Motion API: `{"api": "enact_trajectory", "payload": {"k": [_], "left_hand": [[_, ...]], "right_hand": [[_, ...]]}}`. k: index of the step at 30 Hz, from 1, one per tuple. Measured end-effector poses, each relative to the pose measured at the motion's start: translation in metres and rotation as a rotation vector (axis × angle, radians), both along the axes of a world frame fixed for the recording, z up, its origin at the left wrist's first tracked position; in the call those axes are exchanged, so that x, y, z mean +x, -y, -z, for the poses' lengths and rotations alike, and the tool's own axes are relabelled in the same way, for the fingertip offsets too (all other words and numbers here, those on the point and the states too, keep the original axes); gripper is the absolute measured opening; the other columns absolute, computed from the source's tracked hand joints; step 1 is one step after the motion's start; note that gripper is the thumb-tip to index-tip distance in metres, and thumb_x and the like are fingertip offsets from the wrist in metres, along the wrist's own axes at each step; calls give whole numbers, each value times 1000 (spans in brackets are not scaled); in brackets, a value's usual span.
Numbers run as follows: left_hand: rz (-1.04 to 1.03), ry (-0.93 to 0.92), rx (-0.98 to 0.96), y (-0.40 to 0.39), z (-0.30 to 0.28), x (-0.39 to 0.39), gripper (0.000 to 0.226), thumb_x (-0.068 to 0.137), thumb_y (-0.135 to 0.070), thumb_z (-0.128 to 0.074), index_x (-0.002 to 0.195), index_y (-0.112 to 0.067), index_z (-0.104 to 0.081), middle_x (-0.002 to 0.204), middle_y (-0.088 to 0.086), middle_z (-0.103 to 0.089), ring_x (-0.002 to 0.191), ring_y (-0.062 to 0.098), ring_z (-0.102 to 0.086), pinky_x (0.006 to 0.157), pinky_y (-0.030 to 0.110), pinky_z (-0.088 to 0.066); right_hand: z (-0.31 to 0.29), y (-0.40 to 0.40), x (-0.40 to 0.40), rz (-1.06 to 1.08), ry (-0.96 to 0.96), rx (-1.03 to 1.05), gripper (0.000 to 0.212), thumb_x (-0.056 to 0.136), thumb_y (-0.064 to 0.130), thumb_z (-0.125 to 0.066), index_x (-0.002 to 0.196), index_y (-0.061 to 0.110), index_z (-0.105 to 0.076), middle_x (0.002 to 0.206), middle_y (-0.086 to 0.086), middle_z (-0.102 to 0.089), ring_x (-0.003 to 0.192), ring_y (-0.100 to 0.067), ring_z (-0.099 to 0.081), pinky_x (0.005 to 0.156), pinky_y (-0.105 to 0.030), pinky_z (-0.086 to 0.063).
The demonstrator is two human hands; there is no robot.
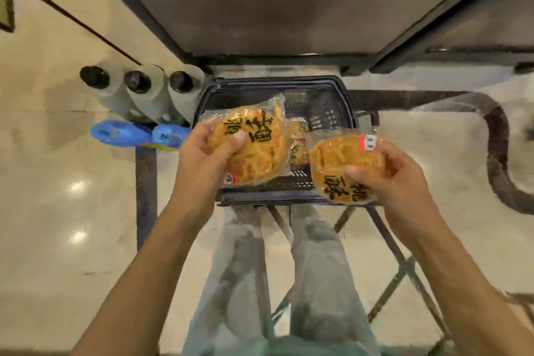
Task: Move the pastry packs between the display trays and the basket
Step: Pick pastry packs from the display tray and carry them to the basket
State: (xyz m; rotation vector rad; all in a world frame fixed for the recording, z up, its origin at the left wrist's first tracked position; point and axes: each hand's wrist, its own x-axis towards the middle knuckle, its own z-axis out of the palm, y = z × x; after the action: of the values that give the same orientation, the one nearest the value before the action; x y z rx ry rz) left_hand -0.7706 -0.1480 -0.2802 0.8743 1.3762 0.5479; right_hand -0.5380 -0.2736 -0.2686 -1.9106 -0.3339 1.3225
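We hold one pack per hand above the basket [277, 89], left hand [208, 153] clamped on the left pack [254, 147], right hand [396, 179] on the right pack [341, 159], thumbs on top, likely so both transfer together; a third pack [299, 139] lies inside the basket.

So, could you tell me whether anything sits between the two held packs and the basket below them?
Nothing visible does. The left hand and right hand each hold a pack above the open basket, where another pack already lies.
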Motion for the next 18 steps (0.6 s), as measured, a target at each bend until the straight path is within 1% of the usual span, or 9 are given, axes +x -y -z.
{"api": "enact_trajectory", "payload": {"k": [3, 5, 6, 8, 10, 12, 14, 15, 18], "left_hand": [[122, -75, 67, -31, 93, -6, 14, 96, -11, -67, 109, -15, -63, 102, 2, -75, 98, 19, -73, 85, 38, -61], [196, -115, 119, -48, 158, -8, 15, 96, -7, -67, 100, -19, -60, 93, -5, -72, 90, 8, -70, 80, 30, -59], [230, -134, 142, -54, 190, -10, 16, 95, -7, -67, 98, -20, -58, 90, -8, -69, 86, 4, -67, 79, 27, -58], [294, -173, 183, -59, 254, -15, 16, 95, -10, -68, 102, -20, -58, 92, -10, -68, 86, 4, -66, 81, 29, -59], [346, -194, 200, -62, 309, -20, 19, 96, -14, -68, 112, -16, -58, 103, -6, -70, 98, 8, -69, 87, 33, -59], [417, -219, 189, -63, 350, -24, 30, 97, -19, -68, 122, -9, -57, 116, 0, -71, 110, 12, -68, 91, 37, -59], [468, -243, 190, -65, 380, -26, 34, 98, -23, -67, 126, -8, -56, 119, 1, -70, 112, 12, -67, 91, 36, -59], [474, -247, 188, -68, 393, -27, 33, 98, -23, -66, 127, -10, -56, 118, -1, -71, 111, 10, -68, 89, 33, -59], [500, -267, 169, -75, 419, -24, 29, 97, -23, -67, 124, -17, -57, 114, -6, -72, 107, 3, -68, 84, 23, -59]], "right_hand": [[92, -25, -14, -49, 56, -18, 38, 78, 0, -80, 106, 20, -63, 99, -2, -74, 92, -15, -73, 78, -37, -60], [174, -39, -17, -146, 96, -54, 39, 78, -1, -81, 101, 24, -61, 95, 5, -71, 86, -7, -70, 82, -34, -58], [218, -44, -18, -247, 119, -75, 37, 79, 4, -82, 104, 22, -62, 99, 6, -69, 88, -7, -67, 86, -35, -55], [307, -52, -21, -530, 208, -152, 43, 85, 14, -79, 124, 15, -60, 114, 2, -62, 101, -12, -58, 92, -33, -48], [390, -59, -24, -702, 198, -219, 50, 86, 6, -76, 132, 7, -56, 128, -8, -60, 110, -19, -55, 91, -25, -45], [460, -68, -31, -859, 159, -278, 51, 84, 1, -76, 130, 10, -58, 129, -15, -61, 115, -26, -59, 97, -29, -48], [515, -81, -35, -1043, 243, -356, 52, 85, 12, -78, 132, 21, -58, 130, -10, -61, 117, -29, -59, 101, -38, -49], [534, -89, -36, -1117, 284, -373, 55, 85, 16, -79, 135, 24, -57, 133, -8, -60, 118, -29, -58, 102, -37, -48], [576, -107, -41, -1145, 268, -384, 60, 87, 14, -77, 141, 24, -51, 141, -9, -56, 124, -30, -55, 105, -36, -45]]}}
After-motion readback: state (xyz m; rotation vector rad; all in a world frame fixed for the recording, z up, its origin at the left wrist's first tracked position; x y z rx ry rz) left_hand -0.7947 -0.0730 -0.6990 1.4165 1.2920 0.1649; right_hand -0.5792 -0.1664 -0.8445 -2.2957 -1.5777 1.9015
